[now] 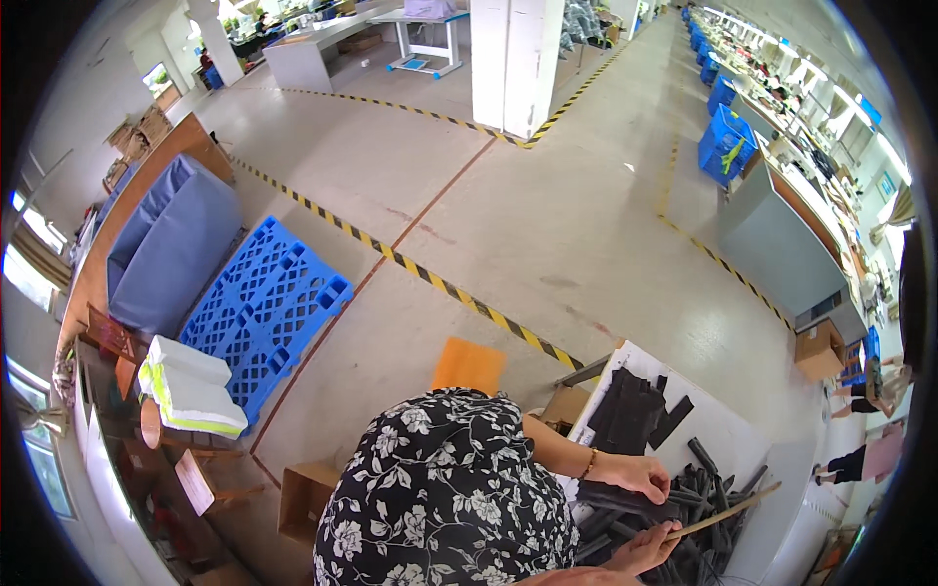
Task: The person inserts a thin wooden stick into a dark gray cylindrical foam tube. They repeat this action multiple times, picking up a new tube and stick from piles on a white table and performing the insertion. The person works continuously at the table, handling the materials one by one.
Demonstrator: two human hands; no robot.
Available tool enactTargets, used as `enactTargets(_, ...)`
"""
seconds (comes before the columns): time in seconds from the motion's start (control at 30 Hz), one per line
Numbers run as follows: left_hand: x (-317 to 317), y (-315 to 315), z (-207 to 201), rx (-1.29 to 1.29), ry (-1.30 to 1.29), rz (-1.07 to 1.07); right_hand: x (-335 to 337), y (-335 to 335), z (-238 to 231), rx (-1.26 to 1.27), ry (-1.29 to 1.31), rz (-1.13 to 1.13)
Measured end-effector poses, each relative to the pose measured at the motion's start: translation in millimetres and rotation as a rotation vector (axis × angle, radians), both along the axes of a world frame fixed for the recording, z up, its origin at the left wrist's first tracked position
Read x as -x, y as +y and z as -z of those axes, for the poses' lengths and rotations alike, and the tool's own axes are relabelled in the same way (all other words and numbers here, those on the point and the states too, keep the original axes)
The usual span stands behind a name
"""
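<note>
My left hand (637, 478), with a bracelet at the wrist, has its fingers pinched together at the edge of a black fabric strip (625, 499). Lower down, my right hand (640, 553) is closed around one end of a thin wooden stick (731, 510), which slants up to the right over the table. Narrow black pieces (705, 481), some rolled like tubes, lie in a loose heap beside both hands. Flat black strips (625, 414) lie stacked farther up the white table (718, 430). Part of the heap is hidden under the right hand and stick.
Cardboard boxes (308, 500) stand on the floor near me, beside an orange sheet (469, 365). To the left are a blue plastic pallet (269, 317) and white padding (191, 383). Yellow-black tape (430, 277) crosses the floor; a white pillar (503, 68) rises beyond. People (865, 459) are at the far right.
</note>
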State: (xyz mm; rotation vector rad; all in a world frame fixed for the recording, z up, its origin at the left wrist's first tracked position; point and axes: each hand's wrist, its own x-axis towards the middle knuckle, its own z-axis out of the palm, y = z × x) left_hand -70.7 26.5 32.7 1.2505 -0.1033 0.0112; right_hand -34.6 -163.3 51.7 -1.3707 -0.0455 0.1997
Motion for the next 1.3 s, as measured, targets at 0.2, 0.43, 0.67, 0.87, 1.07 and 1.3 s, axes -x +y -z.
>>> enactTargets(0.2,-5.7,-11.4,8.9,-0.266,-0.199,-0.181,16.8,10.9,-11.4,-0.027,0.015,-0.008)
enactTargets(0.43,6.4,-21.7,18.8,-0.152,0.069,0.281,-14.8,11.9,6.2,0.115,-0.006,0.28)
enactTargets(0.67,13.9,-12.9,84.6,-0.4,0.052,0.499,-37.0,-63.3,-24.4,0.055,0.092,0.748)
enactTargets(0.87,-5.8,30.1,157.6,-0.851,0.017,0.264,-21.7,-210.9,13.4,1.21,-0.171,0.754)
enactTargets(1.07,-71.2,38.8,163.3,-1.021,-0.147,-0.212,40.6,-150.1,-2.1,1.122,-0.06,0.546)
enactTargets(1.3,-112.6,61.1,171.6,-1.254,-0.313,0.112,81.6,-79.8,10.8,0.985,0.066,0.043)
